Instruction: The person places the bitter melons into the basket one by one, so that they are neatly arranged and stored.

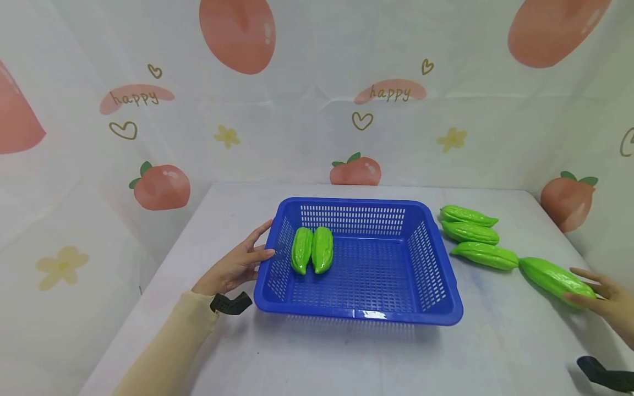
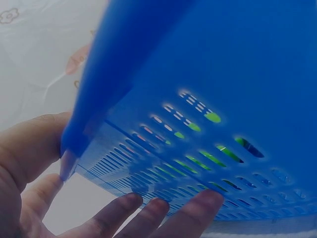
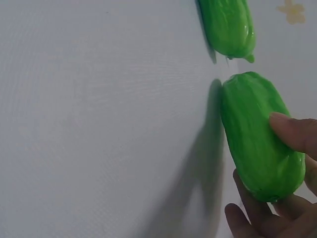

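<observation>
A blue plastic basket (image 1: 354,313) with slotted walls stands in the middle of the white table. Two glossy green bitter melons (image 1: 322,250) lie side by side at its left end. My left hand (image 1: 238,264) grips the basket's left rim, and in the left wrist view several fingertips (image 2: 205,201) rest against the slotted outer wall. Far to the right, my right hand (image 1: 609,300) holds another bitter melon (image 1: 555,278) by its near end. The right wrist view shows the thumb (image 3: 292,131) on top of this melon (image 3: 260,139) and the other fingers round its far side and end.
Three more bitter melons (image 1: 485,255) lie in a column just right of the basket; the nearest one's end meets the tip of the held melon. A printed cloth (image 1: 297,132) with peaches and hearts hangs behind the table (image 1: 322,363) and along its sides.
</observation>
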A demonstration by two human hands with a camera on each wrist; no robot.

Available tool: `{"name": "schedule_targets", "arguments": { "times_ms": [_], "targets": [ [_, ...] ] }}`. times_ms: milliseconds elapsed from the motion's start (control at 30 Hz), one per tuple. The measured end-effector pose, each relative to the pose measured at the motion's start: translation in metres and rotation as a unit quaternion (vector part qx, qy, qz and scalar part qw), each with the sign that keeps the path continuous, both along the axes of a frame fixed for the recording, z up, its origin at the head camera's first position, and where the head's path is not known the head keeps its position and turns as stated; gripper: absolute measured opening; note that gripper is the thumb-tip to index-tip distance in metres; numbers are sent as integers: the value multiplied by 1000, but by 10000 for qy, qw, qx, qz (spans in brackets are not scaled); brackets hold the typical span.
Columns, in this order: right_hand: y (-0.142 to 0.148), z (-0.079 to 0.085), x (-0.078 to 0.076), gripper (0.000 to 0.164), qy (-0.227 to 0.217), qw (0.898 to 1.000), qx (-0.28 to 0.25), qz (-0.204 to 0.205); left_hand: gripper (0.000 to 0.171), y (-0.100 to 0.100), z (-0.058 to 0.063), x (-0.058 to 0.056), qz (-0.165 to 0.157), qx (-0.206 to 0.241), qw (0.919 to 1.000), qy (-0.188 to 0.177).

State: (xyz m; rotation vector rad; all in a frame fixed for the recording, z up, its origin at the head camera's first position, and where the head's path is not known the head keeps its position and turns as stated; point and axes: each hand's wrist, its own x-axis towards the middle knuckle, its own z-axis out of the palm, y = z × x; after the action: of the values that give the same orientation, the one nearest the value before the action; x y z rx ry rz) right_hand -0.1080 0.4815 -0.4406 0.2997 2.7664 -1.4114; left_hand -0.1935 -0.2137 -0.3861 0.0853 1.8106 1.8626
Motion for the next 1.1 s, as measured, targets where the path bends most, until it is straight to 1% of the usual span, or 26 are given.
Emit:
{"name": "schedule_targets", "arguments": {
  "times_ms": [167, 333, 400, 467, 533, 600, 667, 700, 767, 800, 833, 933, 1033, 1100],
  "targets": [
    [4, -2, -1, 59, 434, 9986, -78, -283, 78, 0, 1, 0, 4, 1, 10000, -1],
    [36, -24, -12, 60, 883, 9947, -423, -311, 79, 1, 2, 0, 26, 10, 10000, -24],
    [50, -34, -18, 60, 955, 9943, -311, -365, 79, 1, 2, 0, 23, 16, 10000, -29],
    [61, -40, -22, 62, 959, 9943, 12, -470, 79, 1, 2, 0, 21, 7, 10000, -31],
    [67, -42, -26, 64, 960, 9929, 416, -574, 79, 1, 2, 0, 26, -19, 10000, -25],
    [65, -33, -29, 65, 956, 9907, 746, -621, 79, 1, 1, 0, 28, -47, 10000, -19],
    [60, -24, -31, 63, 1112, 9869, 947, -688, 79, 1, 1, 0, 34, -64, 10000, -9],
    [56, -18, -31, 62, 1231, 9850, 980, -711, 79, 1, 1, 0, 39, -67, 10000, -10],
    [41, 0, -29, 62, 1387, 9836, 921, -693, 79, 1, 1, 0, 50, -69, 10000, -12],
    [35, 5, -29, 58, 1487, 9827, 837, -716, 79, 1, 1, 0, 53, -71, 10000, -14],
    [28, 10, -28, 58, 1610, 9822, 651, -714, 79, 0, 1, 0, 60, -78, 10000, -14],
    [3, 37, -24, 53, 1611, 9848, 37, -646, 80, 0, 1, -1, 65, -110, 9999, -13],
    [-15, 57, -24, 53, 1659, 9832, -478, -588, 80, 0, 0, -1, 55, -133, 9999, -1],
    [-22, 66, -26, 53, 1735, 9810, -691, -523, 80, 0, 0, -1, 47, -122, 9999, 9]
  ]
}}
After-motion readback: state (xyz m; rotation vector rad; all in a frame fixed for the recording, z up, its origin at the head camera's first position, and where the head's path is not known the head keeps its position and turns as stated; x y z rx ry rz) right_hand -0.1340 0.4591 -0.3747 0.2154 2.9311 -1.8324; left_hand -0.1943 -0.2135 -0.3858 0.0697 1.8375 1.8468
